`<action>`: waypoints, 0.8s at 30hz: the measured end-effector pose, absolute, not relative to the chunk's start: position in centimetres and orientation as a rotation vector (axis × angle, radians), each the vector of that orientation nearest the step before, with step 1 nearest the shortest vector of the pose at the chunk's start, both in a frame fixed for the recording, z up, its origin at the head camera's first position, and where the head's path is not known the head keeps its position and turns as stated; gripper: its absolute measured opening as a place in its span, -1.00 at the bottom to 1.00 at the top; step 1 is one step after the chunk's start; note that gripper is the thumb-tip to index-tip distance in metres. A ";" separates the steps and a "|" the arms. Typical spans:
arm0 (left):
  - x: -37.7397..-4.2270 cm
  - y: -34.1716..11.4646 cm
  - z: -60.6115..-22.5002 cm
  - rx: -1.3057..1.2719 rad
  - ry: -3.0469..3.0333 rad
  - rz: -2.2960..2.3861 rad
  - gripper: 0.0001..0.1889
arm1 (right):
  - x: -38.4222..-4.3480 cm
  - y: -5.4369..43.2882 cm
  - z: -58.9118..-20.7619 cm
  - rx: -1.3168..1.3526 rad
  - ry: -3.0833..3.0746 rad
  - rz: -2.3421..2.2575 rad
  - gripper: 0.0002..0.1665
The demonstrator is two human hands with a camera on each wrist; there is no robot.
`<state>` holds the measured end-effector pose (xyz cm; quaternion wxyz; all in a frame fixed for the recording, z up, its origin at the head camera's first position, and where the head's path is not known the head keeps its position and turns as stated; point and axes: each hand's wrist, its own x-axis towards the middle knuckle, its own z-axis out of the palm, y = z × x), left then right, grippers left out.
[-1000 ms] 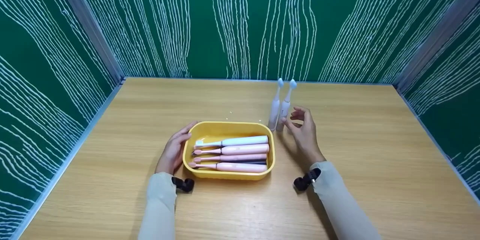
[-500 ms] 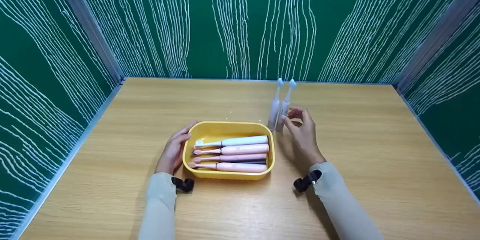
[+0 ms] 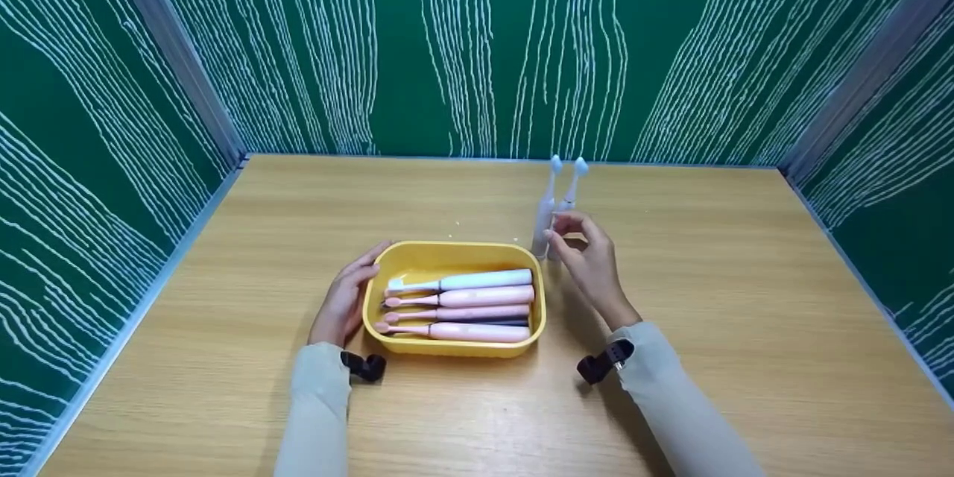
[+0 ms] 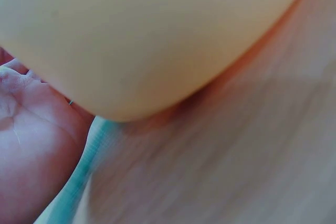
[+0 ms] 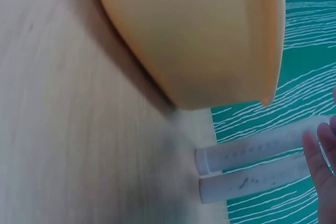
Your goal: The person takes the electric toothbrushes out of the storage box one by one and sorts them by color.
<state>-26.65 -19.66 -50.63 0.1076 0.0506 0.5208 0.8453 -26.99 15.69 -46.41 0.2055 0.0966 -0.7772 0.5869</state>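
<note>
My left hand (image 3: 346, 302) rests along the outer left wall of a yellow plastic bin (image 3: 455, 350), its thumb at the rim and its fingers fairly straight toward the far corner. Inside the bin, a white electric toothbrush (image 3: 488, 280) lies beside several pink ones (image 3: 488, 297), with a dark handle partly under them. Behind its far right corner stand two white electric toothbrushes, upright and side by side. My right hand (image 3: 592, 261) has thumb and index fingertips right at the left one (image 3: 543, 227); whether they pinch it I cannot tell. The hand partly covers the right one (image 3: 568, 203).
Wooden tabletop (image 3: 708, 276) surrounds the bin. Green panels (image 3: 447, 52) with white wavy lines rise behind and at both sides. A few tiny pale specks (image 3: 457, 223) lie on the wood behind the bin. Both wrists carry black cameras (image 3: 600, 367).
My right hand has shifted left from the right upright toothbrush to the left one. The left hand, the bin and its contents have stayed put.
</note>
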 end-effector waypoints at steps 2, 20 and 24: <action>-26.6 -19.6 -50.6 0.149 1.527 2.492 -0.47 | -26.9 15.5 -46.2 0.300 -2.174 1.626 -0.64; -26.7 -19.7 -50.6 0.147 1.529 2.466 -0.47 | -26.4 14.0 -44.7 0.537 -2.285 1.555 -0.63; -26.7 -19.7 -50.7 0.144 1.524 2.459 -0.47 | -26.3 13.8 -44.7 0.647 -2.311 1.506 -0.62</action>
